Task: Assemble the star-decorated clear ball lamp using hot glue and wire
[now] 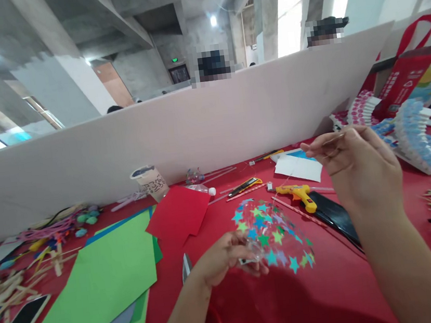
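My left hand (223,257) is closed around the neck of a clear plastic ball (273,233) covered with blue and green star stickers, held just above the red table (265,307). My right hand (353,165) is raised higher to the right, its fingers pinched on a thin pale strand that I can barely make out. A faint line seems to run from that pinch down toward the ball.
A yellow glue gun (300,194) and a black phone (334,215) lie behind the ball. Green and red paper sheets (115,278) lie at left, with wooden sticks (7,289) beyond. A white partition (180,129) backs the table. A utility knife (245,185), a paper cup (151,182) and red bags (410,80) stand behind.
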